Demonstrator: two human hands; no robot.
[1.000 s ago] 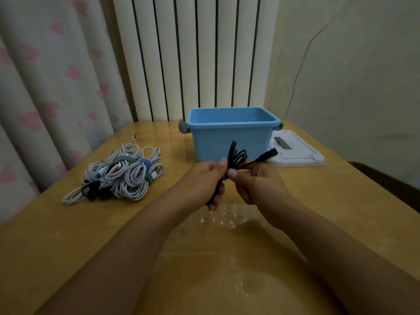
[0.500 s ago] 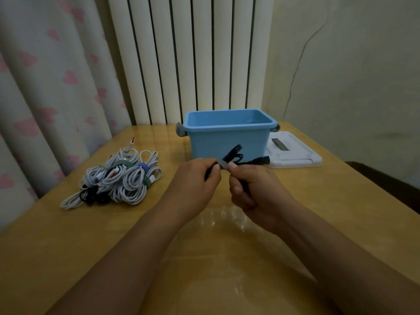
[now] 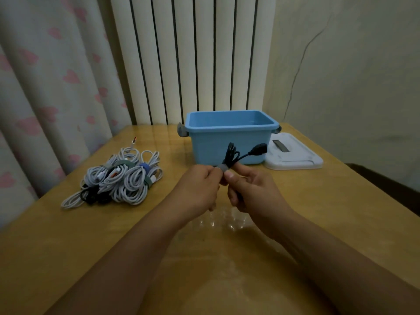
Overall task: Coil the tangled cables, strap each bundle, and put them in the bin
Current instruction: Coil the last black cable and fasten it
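Both forearms run in from the bottom of the frame over the wooden table (image 3: 68,258). At centre, left hand (image 3: 200,185) and right hand (image 3: 252,192) together pinch a grey strap (image 3: 223,167) wrapped round a small black cable bundle (image 3: 231,155), its plug (image 3: 259,149) sticking out to the right. Left of centre: pile of white cables (image 3: 122,178), some strapped, a black one mixed in. Behind the hands: blue bin (image 3: 229,135), partly hidden by the bundle; white lid (image 3: 295,155) lying flat to its right. Upper frame: radiator (image 3: 193,55), curtain (image 3: 45,76) with pink hearts at left. No legible writing.
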